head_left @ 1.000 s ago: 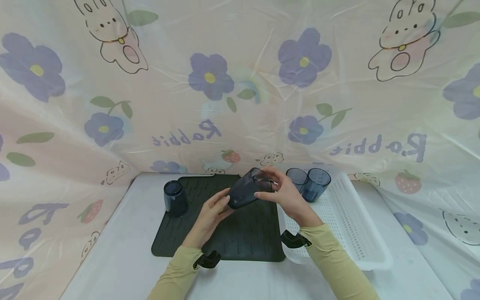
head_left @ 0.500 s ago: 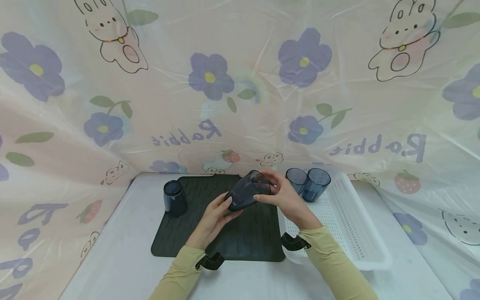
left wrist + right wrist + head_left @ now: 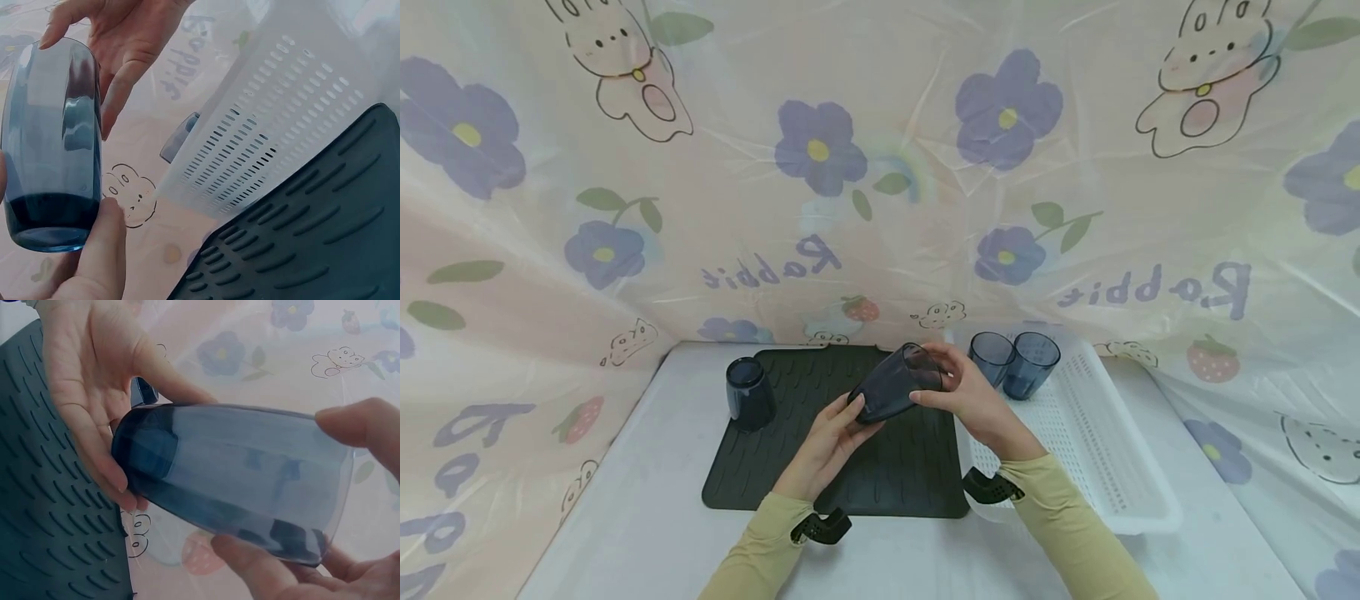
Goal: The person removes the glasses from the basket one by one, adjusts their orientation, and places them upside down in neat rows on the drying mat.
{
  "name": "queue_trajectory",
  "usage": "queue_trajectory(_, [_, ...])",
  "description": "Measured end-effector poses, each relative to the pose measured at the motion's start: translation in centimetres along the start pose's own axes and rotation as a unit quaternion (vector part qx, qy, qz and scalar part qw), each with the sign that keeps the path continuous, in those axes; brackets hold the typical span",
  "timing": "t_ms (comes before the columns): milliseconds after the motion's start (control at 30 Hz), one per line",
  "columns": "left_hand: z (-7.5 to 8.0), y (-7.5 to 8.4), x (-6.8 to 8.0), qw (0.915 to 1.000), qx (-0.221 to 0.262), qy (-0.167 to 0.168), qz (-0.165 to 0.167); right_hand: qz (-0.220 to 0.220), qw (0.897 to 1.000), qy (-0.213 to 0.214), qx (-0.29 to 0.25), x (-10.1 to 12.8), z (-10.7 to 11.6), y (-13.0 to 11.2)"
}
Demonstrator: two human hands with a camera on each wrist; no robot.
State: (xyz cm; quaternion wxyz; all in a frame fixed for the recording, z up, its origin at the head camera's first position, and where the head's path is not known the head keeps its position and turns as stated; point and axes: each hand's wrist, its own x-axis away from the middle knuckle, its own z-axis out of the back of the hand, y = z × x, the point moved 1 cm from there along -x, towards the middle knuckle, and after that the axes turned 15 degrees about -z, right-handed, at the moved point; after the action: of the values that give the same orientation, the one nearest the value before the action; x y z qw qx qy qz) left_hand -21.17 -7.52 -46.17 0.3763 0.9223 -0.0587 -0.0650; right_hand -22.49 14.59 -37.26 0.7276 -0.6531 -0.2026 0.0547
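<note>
A dark blue translucent drinking glass is held tilted above the black ridged mat, its mouth toward the upper right. My left hand grips it at the thick base, thumb on one side and fingers beneath. Near the rim, my right hand holds the same glass between thumb and fingers. In the right wrist view the glass spans between both hands, with no contents showing in it. Another blue glass stands upside down at the mat's left edge.
To the right of the mat is a white perforated basket. Two blue glasses stand upright at its back, a left one and a right one. A patterned sheet hangs behind the white table.
My left hand has shifted slightly right and its fingers have moved further round the glass's base. The held glass has sunk a little. The right hand stays almost still.
</note>
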Motion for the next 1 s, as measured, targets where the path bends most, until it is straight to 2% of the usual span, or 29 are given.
queue_trajectory(533, [0.4, -0.1, 0.3, 0.9996, -0.014, 0.025, 0.002, -0.038, 0.998, -0.033, -0.024, 0.0, 0.2, 0.7])
queue_trajectory(667, [0.5, 0.2, 0.6, 0.999, -0.027, 0.034, -0.009, -0.042, 0.997, -0.053, -0.035, 0.1, 0.3, 0.9])
queue_trajectory(900, [0.3, 1.0, 0.8, 0.9976, -0.031, 0.056, -0.025, -0.051, 0.996, -0.07, -0.012, 0.1, 0.5, 0.8])
queue_trajectory(1000, [0.3, 1.1, 0.9, 0.9975, -0.038, 0.053, -0.029, -0.053, 0.996, -0.077, -0.005, 0.1, 0.5, 0.9])
